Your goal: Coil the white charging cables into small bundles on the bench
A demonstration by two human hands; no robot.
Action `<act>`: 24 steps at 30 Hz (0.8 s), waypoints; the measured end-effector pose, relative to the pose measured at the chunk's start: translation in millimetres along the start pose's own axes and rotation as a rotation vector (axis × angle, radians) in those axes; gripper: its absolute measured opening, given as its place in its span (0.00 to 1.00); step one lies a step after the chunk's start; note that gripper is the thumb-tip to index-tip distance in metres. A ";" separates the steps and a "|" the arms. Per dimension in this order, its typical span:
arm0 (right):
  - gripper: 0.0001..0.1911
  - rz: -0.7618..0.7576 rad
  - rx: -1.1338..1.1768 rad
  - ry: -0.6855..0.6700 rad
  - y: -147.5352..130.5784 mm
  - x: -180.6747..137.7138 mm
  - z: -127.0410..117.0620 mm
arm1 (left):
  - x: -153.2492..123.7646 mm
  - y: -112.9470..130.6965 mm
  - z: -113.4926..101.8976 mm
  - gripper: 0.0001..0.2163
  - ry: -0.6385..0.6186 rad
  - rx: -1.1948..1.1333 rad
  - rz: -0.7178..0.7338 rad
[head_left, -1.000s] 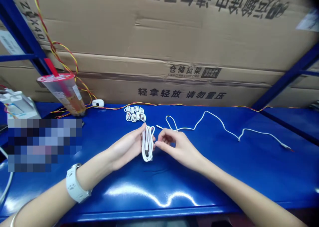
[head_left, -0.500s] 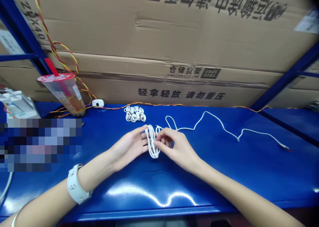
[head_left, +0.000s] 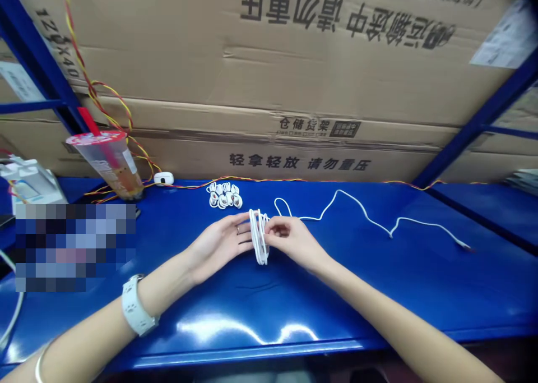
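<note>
A white cable is wound into several long loops. These loops hang on the fingertips of my left hand, whose fingers are extended and slightly apart behind and inside the coil. With thumb and fingers pinched together, my right hand grips the cable at the coil's right side. From there the loose length of cable trails rightward over the blue shelf surface to a plug end. Beyond my hands lie several small coiled white cables in a cluster.
A drink cup with a red straw stands at the back left. Beside it are a white earphone case and red-yellow twisted wires. A white stand is at far left. Large cardboard boxes form the back wall.
Both hands stay close together at the coil. The coil has turned slightly and looks narrower, with my right hand shifted a little at its side. The whole view has moved slightly.
</note>
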State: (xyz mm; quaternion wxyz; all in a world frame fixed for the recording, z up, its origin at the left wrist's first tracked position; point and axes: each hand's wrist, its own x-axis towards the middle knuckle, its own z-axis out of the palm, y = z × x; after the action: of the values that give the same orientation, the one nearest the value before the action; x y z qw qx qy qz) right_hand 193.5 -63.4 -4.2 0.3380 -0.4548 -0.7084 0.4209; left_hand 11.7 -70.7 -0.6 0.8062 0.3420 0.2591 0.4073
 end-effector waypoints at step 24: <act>0.10 0.022 -0.519 0.203 -7.4 -46.9 -169.2 | 44.5 19.7 -3.0 0.10 0.324 0.297 0.217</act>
State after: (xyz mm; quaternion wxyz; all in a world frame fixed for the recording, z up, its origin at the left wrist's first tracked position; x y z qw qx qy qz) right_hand 353.4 -59.8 68.6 0.2746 -0.5737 -0.7501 0.1812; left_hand 23.9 -24.0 6.4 0.6464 0.4131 0.4038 0.4984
